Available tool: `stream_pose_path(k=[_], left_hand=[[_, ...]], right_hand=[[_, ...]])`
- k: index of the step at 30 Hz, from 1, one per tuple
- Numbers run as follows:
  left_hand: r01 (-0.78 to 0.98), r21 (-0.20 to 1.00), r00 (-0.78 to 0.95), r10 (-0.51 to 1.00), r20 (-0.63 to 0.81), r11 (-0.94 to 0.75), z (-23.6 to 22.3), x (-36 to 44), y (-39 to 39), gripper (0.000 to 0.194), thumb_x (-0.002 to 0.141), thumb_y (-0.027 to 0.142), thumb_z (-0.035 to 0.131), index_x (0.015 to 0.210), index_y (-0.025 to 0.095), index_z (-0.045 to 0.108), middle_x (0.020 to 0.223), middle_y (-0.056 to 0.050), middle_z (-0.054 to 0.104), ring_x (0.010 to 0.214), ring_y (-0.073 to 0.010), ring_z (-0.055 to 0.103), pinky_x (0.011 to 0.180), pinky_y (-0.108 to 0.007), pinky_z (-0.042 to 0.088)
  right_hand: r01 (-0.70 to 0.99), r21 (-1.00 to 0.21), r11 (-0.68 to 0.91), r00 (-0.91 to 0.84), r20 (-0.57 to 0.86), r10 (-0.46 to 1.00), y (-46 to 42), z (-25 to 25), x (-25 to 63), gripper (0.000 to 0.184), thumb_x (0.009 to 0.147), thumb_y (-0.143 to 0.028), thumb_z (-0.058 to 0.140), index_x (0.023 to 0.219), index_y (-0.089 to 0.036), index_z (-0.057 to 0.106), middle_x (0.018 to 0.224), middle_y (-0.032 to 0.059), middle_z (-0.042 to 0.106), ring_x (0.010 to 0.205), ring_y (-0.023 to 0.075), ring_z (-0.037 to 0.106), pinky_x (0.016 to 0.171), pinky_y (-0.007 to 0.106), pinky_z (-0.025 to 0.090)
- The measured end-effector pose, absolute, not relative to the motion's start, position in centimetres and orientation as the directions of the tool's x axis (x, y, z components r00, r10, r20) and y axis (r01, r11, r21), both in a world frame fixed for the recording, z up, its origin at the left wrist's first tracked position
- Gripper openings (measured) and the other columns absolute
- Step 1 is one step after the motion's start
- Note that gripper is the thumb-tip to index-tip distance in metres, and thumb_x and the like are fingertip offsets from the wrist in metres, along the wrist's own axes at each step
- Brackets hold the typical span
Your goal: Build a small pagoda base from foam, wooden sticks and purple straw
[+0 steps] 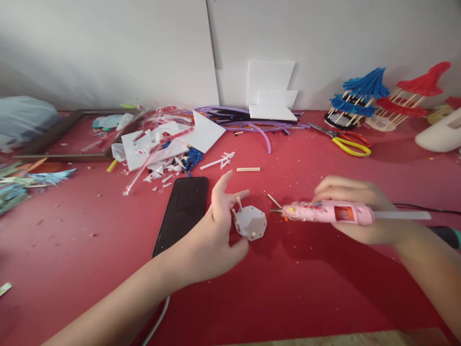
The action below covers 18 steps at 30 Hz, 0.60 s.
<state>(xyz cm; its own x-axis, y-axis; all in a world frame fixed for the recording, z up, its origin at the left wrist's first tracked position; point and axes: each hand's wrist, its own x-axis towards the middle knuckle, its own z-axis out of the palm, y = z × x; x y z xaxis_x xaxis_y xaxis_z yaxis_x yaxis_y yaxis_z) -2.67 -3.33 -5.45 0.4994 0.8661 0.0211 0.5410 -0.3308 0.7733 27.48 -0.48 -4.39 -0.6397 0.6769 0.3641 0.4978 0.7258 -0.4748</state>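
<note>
White and many-sided, a small plate (255, 221) lies on the red table (306, 302) between my two hands, a couple of short wooden sticks (239, 205) rising from its left side. My left hand (216, 221) curves around that side — thumb and fingers spread wide, the plate sitting in the gap; whether the thumb touches its edge, I cannot tell from here. My right hand (360, 192) is wrapped around a pink glue gun (317, 212), whose metal nozzle (276, 211) points at the plate but stands apart from it. Near the nozzle I see a loose stick (274, 200).

Farther out, a dark phone (183, 209) lies left of my left hand, and beyond it spreads a heap of white scraps (169, 144). Yellow-handled scissors (337, 141) rest to the right — near two tiered models, one blue (367, 86), one red (421, 84). Behind everything stands a pale wall (108, 48).
</note>
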Motion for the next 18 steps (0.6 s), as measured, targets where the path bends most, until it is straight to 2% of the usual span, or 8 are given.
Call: stream_pose_path(k=[2, 5, 11, 14, 18], left_hand=[[0.570, 0.763, 0.483, 0.875, -0.012, -0.305, -5.6, -2.6, -3.4, 0.110, 0.075, 0.029, 0.070, 0.145, 0.025, -0.016, 0.139, -0.022, 0.040, 0.116, -0.0293, 0.052, 0.090, -0.047, 0.051], [0.636, 0.716, 0.405, 0.914, 0.007, -0.287, -6.2, -2.4, -3.6, 0.117, 0.064, 0.038, 0.081, 0.143, 0.027, -0.005, 0.133, -0.018, 0.038, 0.115, -0.0315, 0.050, 0.087, -0.048, 0.051], [0.605, 0.718, 0.380, 0.917, 0.119, -0.344, -7.1, -2.1, -3.6, 0.096, 0.074, 0.020, 0.072, 0.141, 0.026, 0.003, 0.117, -0.010, 0.046, 0.099, -0.0214, 0.056, 0.086, -0.042, 0.052], [0.607, 0.696, 0.395, 0.906, 0.153, -0.383, -7.1, -2.1, -3.6, 0.093, 0.076, 0.017, 0.069, 0.141, 0.026, 0.003, 0.118, -0.011, 0.046, 0.100, -0.0217, 0.056, 0.086, -0.042, 0.052], [0.615, 0.693, 0.407, 0.904, 0.129, -0.375, -6.9, -2.1, -3.7, 0.095, 0.075, 0.017, 0.069, 0.142, 0.027, 0.002, 0.122, -0.012, 0.045, 0.105, -0.0246, 0.056, 0.088, -0.044, 0.051]], right_hand=[[0.482, -0.484, 0.730, -0.638, 0.376, 0.671, -1.0, -4.7, 27.0, 0.013, 0.078, -0.012, 0.057, 0.088, -0.020, 0.061, 0.083, 0.0045, 0.061, 0.074, 0.0169, 0.058, 0.062, 0.030, 0.048], [0.437, -0.530, 0.727, -0.659, 0.361, 0.660, -1.9, -5.1, 26.3, 0.013, 0.076, -0.012, 0.057, 0.087, -0.019, 0.059, 0.080, 0.0041, 0.058, 0.073, 0.0172, 0.055, 0.062, 0.031, 0.046], [0.447, -0.479, 0.755, -0.690, 0.353, 0.632, -2.3, -5.5, 25.7, 0.011, 0.074, -0.012, 0.052, 0.082, -0.019, 0.056, 0.076, 0.0038, 0.055, 0.071, 0.0176, 0.052, 0.060, 0.031, 0.043], [0.502, -0.435, 0.748, -0.675, 0.344, 0.653, -2.3, -5.7, 25.7, 0.009, 0.074, -0.012, 0.051, 0.078, -0.020, 0.055, 0.073, 0.0035, 0.055, 0.070, 0.0177, 0.050, 0.059, 0.031, 0.041], [0.513, -0.391, 0.764, -0.685, 0.351, 0.639, -2.4, -5.8, 25.5, 0.012, 0.074, -0.010, 0.048, 0.073, -0.019, 0.055, 0.069, 0.0030, 0.054, 0.068, 0.0171, 0.048, 0.058, 0.031, 0.038]])
